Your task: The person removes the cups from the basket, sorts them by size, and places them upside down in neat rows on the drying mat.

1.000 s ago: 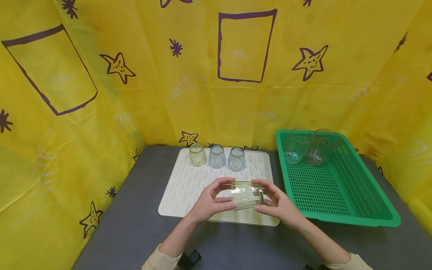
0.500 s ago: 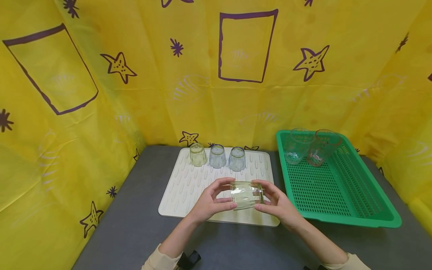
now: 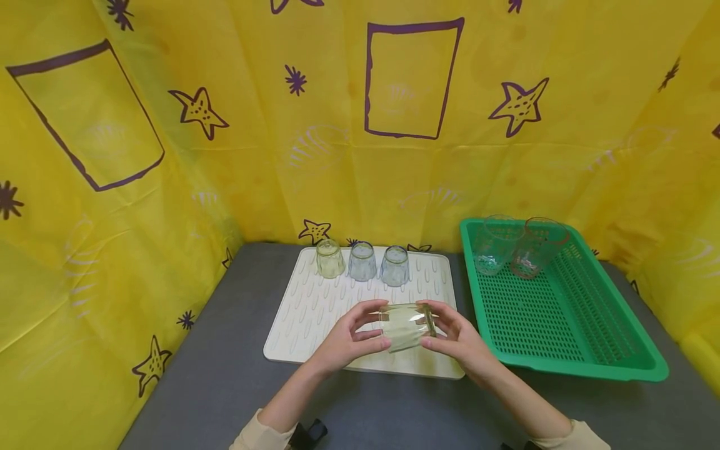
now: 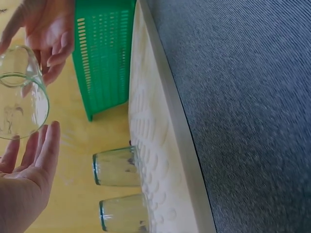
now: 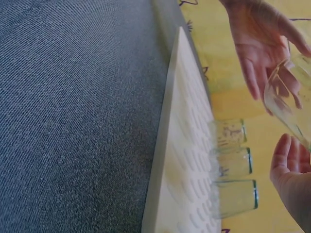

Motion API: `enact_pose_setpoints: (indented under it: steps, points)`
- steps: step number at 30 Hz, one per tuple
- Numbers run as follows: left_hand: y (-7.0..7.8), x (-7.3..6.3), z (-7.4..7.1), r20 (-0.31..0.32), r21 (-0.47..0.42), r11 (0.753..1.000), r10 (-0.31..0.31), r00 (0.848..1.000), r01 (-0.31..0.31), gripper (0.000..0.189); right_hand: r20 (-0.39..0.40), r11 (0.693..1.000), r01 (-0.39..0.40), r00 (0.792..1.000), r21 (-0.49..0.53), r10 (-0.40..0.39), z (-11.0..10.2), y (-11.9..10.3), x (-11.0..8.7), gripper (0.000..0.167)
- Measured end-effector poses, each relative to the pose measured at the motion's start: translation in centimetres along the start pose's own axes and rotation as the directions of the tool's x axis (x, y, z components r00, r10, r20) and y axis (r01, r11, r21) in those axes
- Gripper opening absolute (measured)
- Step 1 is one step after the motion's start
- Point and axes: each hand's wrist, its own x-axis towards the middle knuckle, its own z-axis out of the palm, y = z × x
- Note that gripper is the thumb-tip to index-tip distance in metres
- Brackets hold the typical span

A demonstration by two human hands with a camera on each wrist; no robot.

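A clear, yellow-tinted drinking glass lies sideways in the air over the front of a white ribbed drying mat. My left hand grips its left end between thumb and fingers. At the other end, my right hand holds the glass the same way. The left wrist view shows the held glass from its round end, raised off the mat. Three short glasses stand upside down in a row along the mat's back: a yellowish one and two bluish ones, the middle and the right.
A green perforated basket stands right of the mat. In its back left corner are two tall glasses, one clear and one pinkish. A yellow patterned cloth hangs behind and beside the grey table.
The held glass has tilted a little and shifted slightly left, both hands moving with it. The glasses on the mat and in the basket stay put.
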Motion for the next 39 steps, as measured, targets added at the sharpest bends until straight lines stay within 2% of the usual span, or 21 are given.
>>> enact_pose_setpoints:
  steps: [12,18,22,27,32,39]
  points:
    - [-0.4,-1.4,-2.2,-0.087,0.128,0.992,0.008,0.996,0.003,0.062,-0.13,0.998,-0.062,0.99,-0.021,0.059,0.8,0.2,1.0,0.067]
    - [-0.6,-2.0,-3.8,-0.179,0.152,0.988,0.012,0.984,0.015,0.06,-0.214,0.997,-0.076,0.974,-0.006,0.073,0.9,0.6,1.6,0.066]
    - [-0.9,-2.4,-5.0,-0.249,0.152,0.988,0.008,0.969,0.03,0.057,-0.273,0.995,-0.1,0.958,-0.017,0.091,1.0,1.1,2.2,0.064]
    - [-1.1,-2.7,-6.6,-0.36,0.173,0.982,-0.008,0.933,0.075,0.054,-0.327,0.993,-0.113,0.94,-0.032,0.096,1.1,1.3,2.9,0.064]
    - [-1.2,-3.2,-8.4,-0.46,0.211,0.969,-0.018,0.888,0.129,0.052,-0.396,0.991,-0.131,0.912,-0.042,0.104,1.2,1.5,3.6,0.064]
    - [-1.8,-4.0,-10.8,-0.586,0.251,0.942,-0.034,0.81,0.221,0.052,-0.511,0.988,-0.133,0.856,-0.075,0.077,1.3,1.9,4.8,0.065]
